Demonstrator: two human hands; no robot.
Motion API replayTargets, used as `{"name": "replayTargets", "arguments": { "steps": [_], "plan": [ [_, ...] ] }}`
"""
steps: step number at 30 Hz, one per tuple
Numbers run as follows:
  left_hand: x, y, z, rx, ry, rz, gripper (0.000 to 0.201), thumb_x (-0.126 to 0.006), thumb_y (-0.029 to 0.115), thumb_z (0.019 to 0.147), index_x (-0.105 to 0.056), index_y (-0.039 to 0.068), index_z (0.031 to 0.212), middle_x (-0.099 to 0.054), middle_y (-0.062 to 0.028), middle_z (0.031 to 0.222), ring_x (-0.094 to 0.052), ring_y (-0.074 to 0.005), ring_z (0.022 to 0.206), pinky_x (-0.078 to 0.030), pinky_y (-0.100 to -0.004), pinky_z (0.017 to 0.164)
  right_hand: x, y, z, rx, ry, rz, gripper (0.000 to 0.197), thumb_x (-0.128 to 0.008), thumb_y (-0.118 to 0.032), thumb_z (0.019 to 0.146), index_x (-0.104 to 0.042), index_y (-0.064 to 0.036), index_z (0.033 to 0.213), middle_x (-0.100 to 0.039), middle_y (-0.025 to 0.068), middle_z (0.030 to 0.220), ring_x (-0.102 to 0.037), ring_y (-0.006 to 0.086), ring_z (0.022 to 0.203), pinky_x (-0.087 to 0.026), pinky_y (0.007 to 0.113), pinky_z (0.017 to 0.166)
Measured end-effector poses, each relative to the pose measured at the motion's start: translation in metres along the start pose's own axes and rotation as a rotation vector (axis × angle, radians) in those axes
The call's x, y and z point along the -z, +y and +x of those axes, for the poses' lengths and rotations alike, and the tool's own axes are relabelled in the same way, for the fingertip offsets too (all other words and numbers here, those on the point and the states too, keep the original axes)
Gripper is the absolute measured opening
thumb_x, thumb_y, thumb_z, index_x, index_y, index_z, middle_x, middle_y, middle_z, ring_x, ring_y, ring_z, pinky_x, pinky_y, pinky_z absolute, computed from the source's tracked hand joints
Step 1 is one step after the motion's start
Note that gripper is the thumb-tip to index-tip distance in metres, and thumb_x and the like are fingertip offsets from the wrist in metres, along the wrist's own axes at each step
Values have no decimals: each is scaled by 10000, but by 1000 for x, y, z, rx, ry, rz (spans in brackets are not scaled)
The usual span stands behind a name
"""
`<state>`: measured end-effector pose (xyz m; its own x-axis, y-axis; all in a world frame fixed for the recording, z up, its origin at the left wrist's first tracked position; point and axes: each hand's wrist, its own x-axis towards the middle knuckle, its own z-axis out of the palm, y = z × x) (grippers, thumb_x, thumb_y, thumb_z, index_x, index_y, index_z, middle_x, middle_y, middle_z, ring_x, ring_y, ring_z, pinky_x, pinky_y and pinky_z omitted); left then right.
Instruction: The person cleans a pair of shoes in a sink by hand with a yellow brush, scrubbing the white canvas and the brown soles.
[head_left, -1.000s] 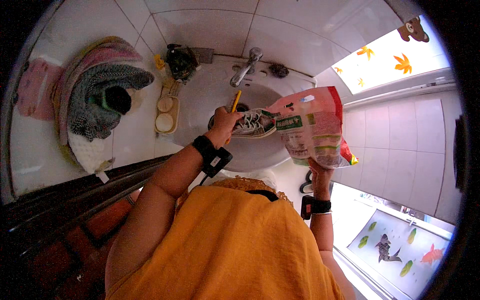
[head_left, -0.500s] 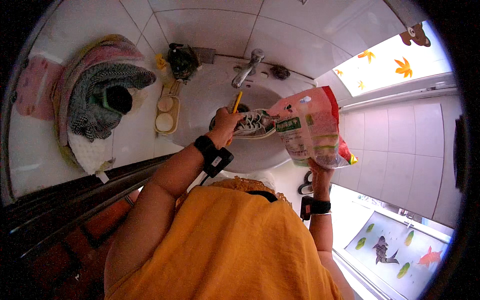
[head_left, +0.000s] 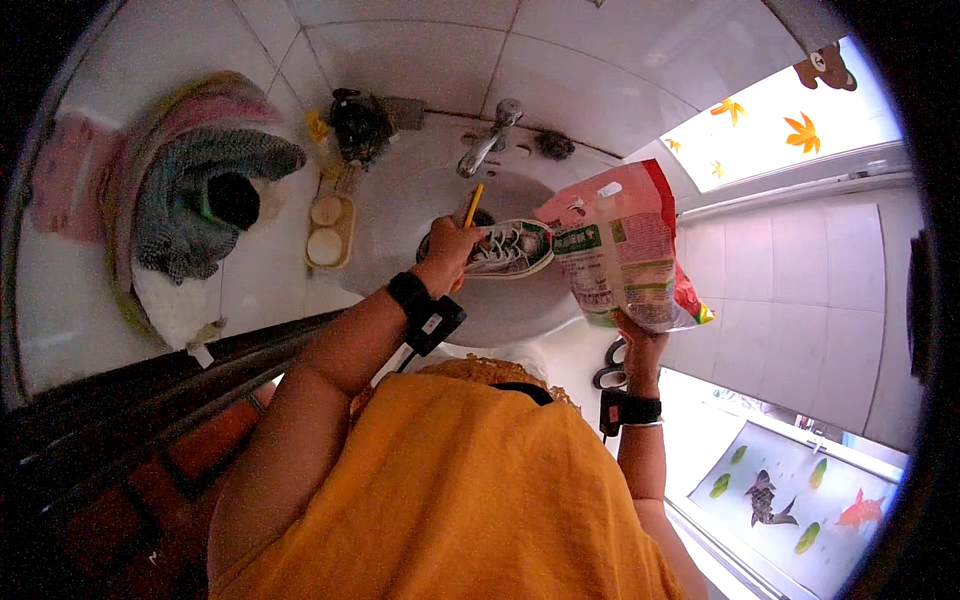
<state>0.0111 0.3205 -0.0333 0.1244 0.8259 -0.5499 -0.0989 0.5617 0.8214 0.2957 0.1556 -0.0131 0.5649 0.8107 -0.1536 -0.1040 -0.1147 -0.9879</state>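
A dark lace-up sneaker (head_left: 510, 246) with pale laces and a light sole lies across the sink, its toe pointing right. My left hand (head_left: 449, 251) is closed at its heel end, around a slim yellow-orange handle (head_left: 473, 205) that sticks out above and below the fist. Whether those fingers also grip the shoe is hidden. On the right, my right hand (head_left: 641, 345) holds a pink and red printed plastic bag (head_left: 620, 245) by its lower part. The bag is tilted, with its left edge beside the sneaker's toe. Its contents cannot be made out.
The white sink (head_left: 390, 215) has a chrome faucet (head_left: 490, 140) at the back. A dark clump (head_left: 555, 145) rests on the back rim. Left stand a soap dish (head_left: 329, 240) with two round pale pieces and a dark bagged item (head_left: 360, 125). Towels (head_left: 190, 190) hang farther left.
The bag has shifted slightly up and its face has turned a little, so more of the sneaker's toe shows. My left hand stays in place on the yellow-orange handle.
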Motion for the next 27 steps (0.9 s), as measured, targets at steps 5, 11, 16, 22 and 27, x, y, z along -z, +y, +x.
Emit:
{"name": "replayTargets", "arguments": {
  "steps": [5, 11, 16, 22, 27],
  "plan": [
    [1, -2, 4, 17, -11, 12, 275, -669, 142, 744, -430, 38, 831, -428, -18, 592, -387, -88, 422, -304, -256, 360, -3, -7, -2, 35, -57, -208, 601, -734, 40, 583, -489, -6, 1131, -558, 72, 1068, -552, 197, 947, -489, 308, 811],
    [3, 11, -7, 37, 25, -25, 195, -652, 71, 724, -479, 6, 786, -508, -65, 629, -416, -96, 455, -323, -266, 386, -14, -6, -10, -122, 76, 73, 615, -733, 55, 564, -494, -2, 1128, -567, 87, 1063, -550, 199, 947, -468, 313, 834],
    [6, 3, 11, 13, 25, -7, 187, -655, 55, 715, -495, -8, 786, -513, -61, 640, -450, -115, 478, -338, -281, 407, -16, -6, -5, 10, 20, -60, 637, -748, 54, 548, -491, 0, 1129, -566, 81, 1063, -540, 200, 960, -454, 318, 858],
    [5, 11, 7, 19, -29, -48, 169, -649, 44, 714, -505, -16, 776, -519, -64, 635, -459, -118, 478, -342, -274, 417, -18, -2, -1, 23, 32, -56, 638, -756, 42, 551, -491, -9, 1129, -570, 70, 1045, -544, 194, 926, -461, 306, 828],
    [4, 7, 13, 31, 36, -45, 187, -662, 104, 741, -495, 25, 769, -466, -30, 552, -351, -86, 347, -281, -238, 316, -4, 16, -3, -229, 25, 5, 596, -643, 1, 683, -416, -47, 1231, -510, 98, 1143, -511, 245, 1035, -458, 389, 864]
  ]
}}
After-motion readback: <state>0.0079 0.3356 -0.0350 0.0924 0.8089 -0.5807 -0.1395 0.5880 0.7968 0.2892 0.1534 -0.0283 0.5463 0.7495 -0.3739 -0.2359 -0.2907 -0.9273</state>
